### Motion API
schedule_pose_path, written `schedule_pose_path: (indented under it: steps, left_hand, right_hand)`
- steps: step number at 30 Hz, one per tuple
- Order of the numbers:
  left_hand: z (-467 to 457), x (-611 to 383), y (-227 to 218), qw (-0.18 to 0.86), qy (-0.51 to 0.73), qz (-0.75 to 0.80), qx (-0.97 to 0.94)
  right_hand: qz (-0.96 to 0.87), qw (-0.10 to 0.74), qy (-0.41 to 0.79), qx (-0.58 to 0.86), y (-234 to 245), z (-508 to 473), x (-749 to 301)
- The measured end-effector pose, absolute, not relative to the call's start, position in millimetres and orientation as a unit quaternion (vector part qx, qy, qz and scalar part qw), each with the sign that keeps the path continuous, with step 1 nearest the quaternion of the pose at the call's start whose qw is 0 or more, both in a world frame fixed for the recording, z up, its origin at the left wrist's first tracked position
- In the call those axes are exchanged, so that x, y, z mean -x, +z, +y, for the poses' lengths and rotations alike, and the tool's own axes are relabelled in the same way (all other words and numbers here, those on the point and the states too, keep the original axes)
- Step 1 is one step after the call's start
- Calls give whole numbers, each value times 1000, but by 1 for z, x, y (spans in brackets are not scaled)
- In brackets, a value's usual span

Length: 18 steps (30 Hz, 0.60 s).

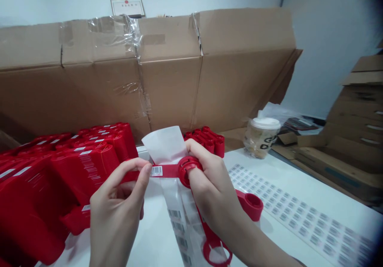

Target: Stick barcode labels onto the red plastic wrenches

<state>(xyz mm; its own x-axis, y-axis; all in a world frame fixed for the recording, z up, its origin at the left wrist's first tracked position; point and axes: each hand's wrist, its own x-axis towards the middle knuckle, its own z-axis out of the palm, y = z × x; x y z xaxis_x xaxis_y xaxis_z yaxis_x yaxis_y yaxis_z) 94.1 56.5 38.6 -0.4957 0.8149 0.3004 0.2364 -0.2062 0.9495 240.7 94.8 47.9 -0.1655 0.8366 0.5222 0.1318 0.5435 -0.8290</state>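
Note:
A flat red plastic part [170, 170] with a ring at one end is held level between both hands over the white table [299, 179]. My left hand [119, 203] pinches its left end, the thumb pressing a small barcode sticker [156, 171] onto it. My right hand [209, 183] grips the ring end, thumb inside the ring. A white strip of label backing [166, 143] stands up behind the part, and a strip of barcode labels [181, 223] hangs below it.
Stacks of labelled red parts [60, 167] fill the left side, more [209, 139] lie behind, and two ringed ones [251, 205] lie under my right wrist. A barcode label sheet [299, 215], a lidded coffee cup [263, 137], and cardboard boxes [179, 71] surround the area.

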Motion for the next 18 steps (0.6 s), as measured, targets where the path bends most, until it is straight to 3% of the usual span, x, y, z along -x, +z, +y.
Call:
schedule_pose_path:
  steps: [18]
  left_hand:
    - [66,-93,30,208,648,569,-461]
  right_hand:
    - [-674,556,347,341,46,96,-237]
